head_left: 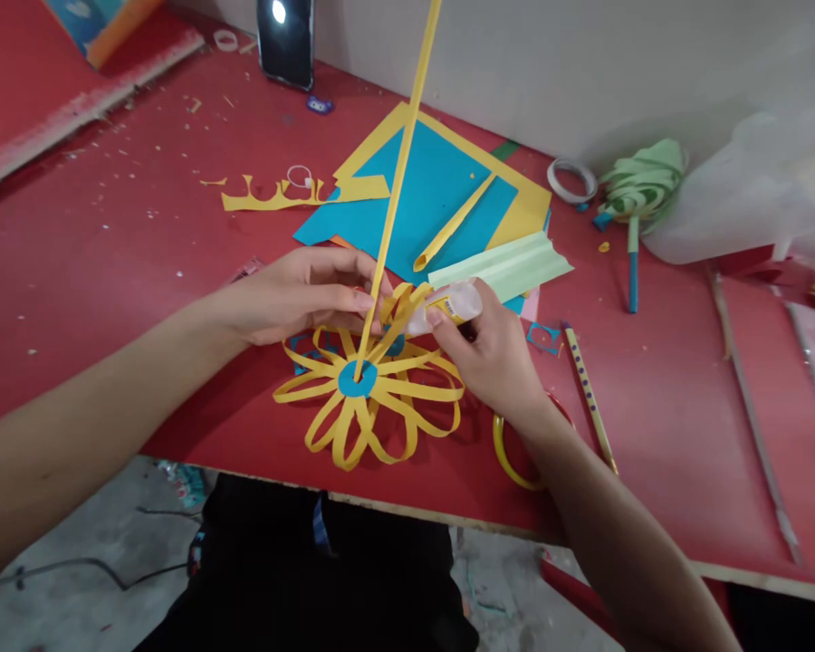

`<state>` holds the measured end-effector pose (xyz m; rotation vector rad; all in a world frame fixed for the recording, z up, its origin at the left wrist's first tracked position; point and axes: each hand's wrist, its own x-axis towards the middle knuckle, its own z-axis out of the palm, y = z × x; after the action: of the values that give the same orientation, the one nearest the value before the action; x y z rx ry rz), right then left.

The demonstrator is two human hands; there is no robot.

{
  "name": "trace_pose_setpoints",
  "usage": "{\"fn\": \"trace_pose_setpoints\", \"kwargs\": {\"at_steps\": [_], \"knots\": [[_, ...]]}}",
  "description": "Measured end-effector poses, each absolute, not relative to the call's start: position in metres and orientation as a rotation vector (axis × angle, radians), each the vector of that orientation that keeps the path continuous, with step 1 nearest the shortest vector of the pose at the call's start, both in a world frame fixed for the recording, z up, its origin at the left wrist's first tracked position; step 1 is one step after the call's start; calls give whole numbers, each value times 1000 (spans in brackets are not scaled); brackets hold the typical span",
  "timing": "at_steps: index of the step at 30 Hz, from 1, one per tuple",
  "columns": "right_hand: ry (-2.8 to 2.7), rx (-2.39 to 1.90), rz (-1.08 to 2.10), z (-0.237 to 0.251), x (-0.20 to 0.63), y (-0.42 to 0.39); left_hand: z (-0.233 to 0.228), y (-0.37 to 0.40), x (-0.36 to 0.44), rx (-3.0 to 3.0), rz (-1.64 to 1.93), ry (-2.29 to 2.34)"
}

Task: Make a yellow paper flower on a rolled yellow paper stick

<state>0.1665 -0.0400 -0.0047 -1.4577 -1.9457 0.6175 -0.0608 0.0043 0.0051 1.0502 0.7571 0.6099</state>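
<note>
L hand (299, 294): fingers closed on the yellow paper stick (399, 181) low down, just above the flower; thumb side hidden behind fingers, so exact pinch not clear.
R hand (493, 358): wrapped round a glue stick (448, 306), tip aimed at the stick/loops near L fingertips; cap end blurred, hard to read whether tip touches paper.
Hands: close together, w/ only the stick between them.
Yellow paper stick: long, thin, leaning up and away; foot sits on the blue centre disc (358, 378); top cut off by upper frame edge.
Paper flower (370, 385): yellow loop petals spread round the blue disc, lying on the red table (109, 254) near its front edge; far petals hidden under both hands.
Behind flower: stack of blue + yellow sheets (441, 190), 1 rolled yellow tube (454, 224) on top, pleated pale green paper (503, 265) beside it.
L of sheets: yellow cut-out scrap (272, 195).
R side: green paper lollipop shape (642, 195) on blue stick, tape roll (571, 179) next to it, dotted pencil (588, 394), yellow ring (509, 453) partly hidden under R wrist.
Far edge: dark phone (285, 36), top cut off.
Top R: filmy plastic (753, 181), contents unclear.
</note>
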Motion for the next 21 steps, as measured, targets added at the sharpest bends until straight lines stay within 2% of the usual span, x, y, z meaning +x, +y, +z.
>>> {"fn": "trace_pose_setpoints", "kwargs": {"at_steps": [21], "knots": [[-2016, -1450, 520, -2, 163, -43, 3, 5, -64, 1149, 579, 819]]}}
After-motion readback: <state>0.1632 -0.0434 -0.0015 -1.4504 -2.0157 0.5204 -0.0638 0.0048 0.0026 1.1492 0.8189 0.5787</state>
